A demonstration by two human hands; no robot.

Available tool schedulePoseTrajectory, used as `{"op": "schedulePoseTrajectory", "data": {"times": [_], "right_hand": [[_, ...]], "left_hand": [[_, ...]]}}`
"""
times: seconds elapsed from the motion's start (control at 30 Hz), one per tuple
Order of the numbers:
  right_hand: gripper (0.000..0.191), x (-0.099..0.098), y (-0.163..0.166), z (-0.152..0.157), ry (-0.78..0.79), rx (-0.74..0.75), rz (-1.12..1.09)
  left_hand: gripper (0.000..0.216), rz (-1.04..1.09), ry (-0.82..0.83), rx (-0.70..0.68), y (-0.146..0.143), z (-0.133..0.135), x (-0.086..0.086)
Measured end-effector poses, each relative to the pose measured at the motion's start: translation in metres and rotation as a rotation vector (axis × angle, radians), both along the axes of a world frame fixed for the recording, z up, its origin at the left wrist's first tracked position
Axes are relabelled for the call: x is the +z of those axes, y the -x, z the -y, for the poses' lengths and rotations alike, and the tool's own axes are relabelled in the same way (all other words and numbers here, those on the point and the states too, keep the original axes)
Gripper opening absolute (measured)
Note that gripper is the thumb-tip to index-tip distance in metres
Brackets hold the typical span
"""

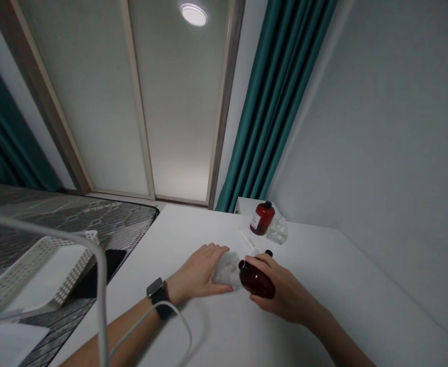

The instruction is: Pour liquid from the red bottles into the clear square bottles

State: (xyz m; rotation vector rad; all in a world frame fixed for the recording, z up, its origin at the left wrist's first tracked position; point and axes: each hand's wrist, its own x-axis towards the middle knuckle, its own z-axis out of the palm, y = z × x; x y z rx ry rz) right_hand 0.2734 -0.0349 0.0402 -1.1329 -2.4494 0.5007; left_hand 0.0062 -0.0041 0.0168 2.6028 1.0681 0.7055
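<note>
My right hand (273, 285) is closed around a dark brown bottle (256, 280), which is tipped to the left with its uncapped mouth pointing at a clear container (227, 270). My left hand (204, 270), wearing a black watch, curves around that container on the white table, thumb in front and fingers behind. Whether liquid is flowing cannot be made out. Just behind my right hand shows a small black cap (268, 253), its lower part hidden. A thin pale utensil (246, 239) lies behind the container.
Farther back on the white table (162, 336) stand a capped reddish-brown bottle (262, 219) with a white label and another clear container (278, 232). A white cable (103, 285) crosses the left foreground. At left is a white perforated basket (21, 270). A wall rises on the right.
</note>
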Motion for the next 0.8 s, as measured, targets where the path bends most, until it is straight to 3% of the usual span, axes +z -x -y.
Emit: {"op": "schedulePoseTrajectory", "data": {"times": [0.27,0.47,0.8], "right_hand": [[0.078,0.01,-0.005,0.002,0.035,0.003,0.078],[0.075,0.019,-0.003,0.004,0.056,0.018,0.108],[0.079,0.024,-0.002,0.004,0.074,0.051,0.089]], "left_hand": [[0.083,-0.026,0.008,-0.045,-0.003,0.005,0.003],[0.092,-0.021,-0.001,0.012,-0.005,0.006,0.001],[0.067,-0.013,0.007,0.031,-0.007,0.008,0.008]]}}
